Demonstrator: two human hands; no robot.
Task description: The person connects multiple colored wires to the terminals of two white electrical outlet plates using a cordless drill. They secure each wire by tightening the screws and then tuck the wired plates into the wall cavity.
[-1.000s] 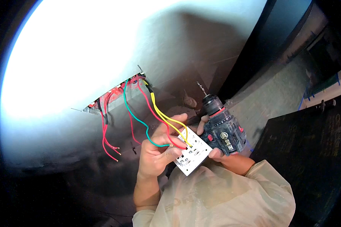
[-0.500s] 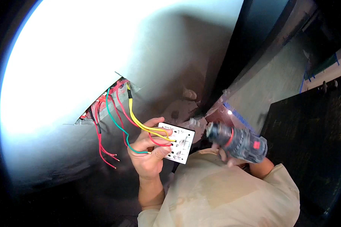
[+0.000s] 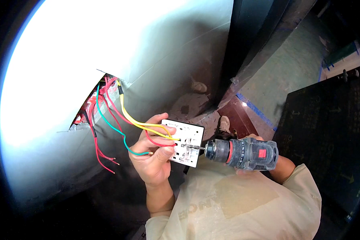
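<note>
Pinching the plate [image 3: 191,138] between thumb and fingers, the left hand [image 3: 154,162] holds it back side up, clear of the wall [image 3: 152,76]. The right hand [image 3: 255,137], partly hidden, is wrapped around the drill [image 3: 244,154], whose bit [image 3: 197,147] points across the plate's back; whether its tip sits in a screw cannot be told. The wiring looks partly done: the yellow wires [image 3: 123,102] and one red wire [image 3: 158,144] seem to run into the plate, though how tightly is unclear. Left out is the green wire [image 3: 125,140], its bare end beside the left thumb. Farther off, loose red wires [image 3: 97,149] hang with bare ends from the opening [image 3: 86,105], joined to nothing, and the plate is unmounted.
</note>
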